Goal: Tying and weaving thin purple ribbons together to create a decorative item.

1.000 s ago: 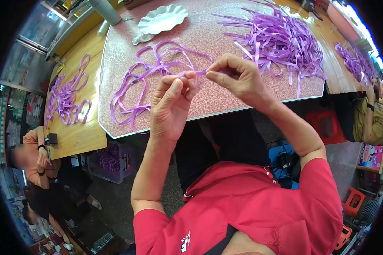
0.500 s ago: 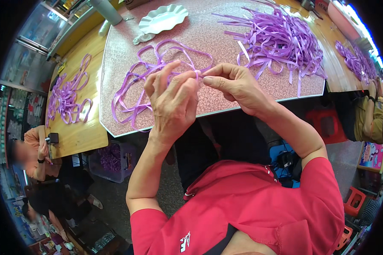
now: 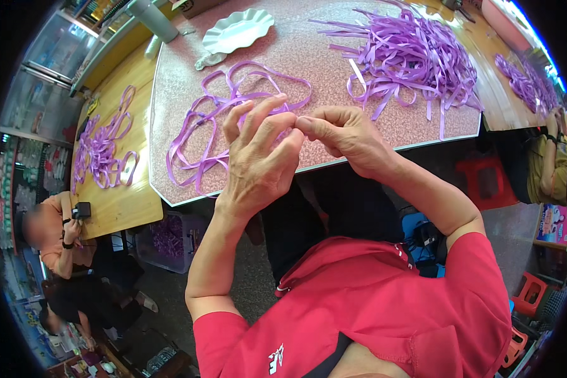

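Two hands meet: left hand (image 3: 258,152) half-curled, hold hidden; right hand (image 3: 348,135) pinched, apparently on purple ribbon (image 3: 200,116); best handled untwisted, lightly taut.

Before you, a pink speckled worktop (image 3: 321,53) with a pale edge. Loose purple ribbons (image 3: 236,101) lie looped on its left, a thick ribbon heap (image 3: 422,60) on its right, and a white wavy-rimmed dish (image 3: 238,31) toward the far side.

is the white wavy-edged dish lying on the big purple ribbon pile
No, the white dish lies on the pink tabletop, to the left of the purple ribbon pile and apart from it.
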`<state>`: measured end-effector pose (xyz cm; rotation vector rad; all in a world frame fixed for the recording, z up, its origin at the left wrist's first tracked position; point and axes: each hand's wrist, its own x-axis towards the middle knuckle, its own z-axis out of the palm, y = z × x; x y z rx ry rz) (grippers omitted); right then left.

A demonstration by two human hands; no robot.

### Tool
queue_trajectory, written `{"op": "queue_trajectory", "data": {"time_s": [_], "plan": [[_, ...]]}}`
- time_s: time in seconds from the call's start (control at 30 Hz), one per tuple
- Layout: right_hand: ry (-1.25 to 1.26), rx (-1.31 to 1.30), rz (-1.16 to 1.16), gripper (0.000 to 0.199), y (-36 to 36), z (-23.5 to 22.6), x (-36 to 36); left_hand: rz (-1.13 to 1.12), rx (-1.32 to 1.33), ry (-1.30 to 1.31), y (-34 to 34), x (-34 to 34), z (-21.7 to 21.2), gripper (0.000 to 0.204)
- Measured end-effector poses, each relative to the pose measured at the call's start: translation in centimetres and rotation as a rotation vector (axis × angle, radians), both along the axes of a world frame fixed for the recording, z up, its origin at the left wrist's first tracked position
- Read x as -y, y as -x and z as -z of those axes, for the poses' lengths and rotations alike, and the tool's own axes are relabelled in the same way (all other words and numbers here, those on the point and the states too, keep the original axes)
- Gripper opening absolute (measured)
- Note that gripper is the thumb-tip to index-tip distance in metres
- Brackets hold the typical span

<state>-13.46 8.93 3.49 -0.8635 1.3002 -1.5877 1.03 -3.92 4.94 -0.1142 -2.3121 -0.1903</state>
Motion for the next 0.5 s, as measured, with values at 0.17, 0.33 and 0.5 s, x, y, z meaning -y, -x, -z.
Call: {"op": "queue_trajectory", "data": {"time_s": [0.17,0.33,0.5], "plan": [[-0.059,0.019,0.010,0.024,-0.4,-0.1,0.1,0.025,0.101,0.031,-0.2,0.4,0.0,0.021],[0.091,-0.130,0.099,0.023,-0.8,1.3,1.4,0.039,-0.022,-0.156,0.0,0.2,1.5,0.018],[0.052,-0.070,0.115,0.021,-1.2,0.6,1.0,0.107,-0.117,-0.554,0.5,-0.7,3.2,0.015]]}}
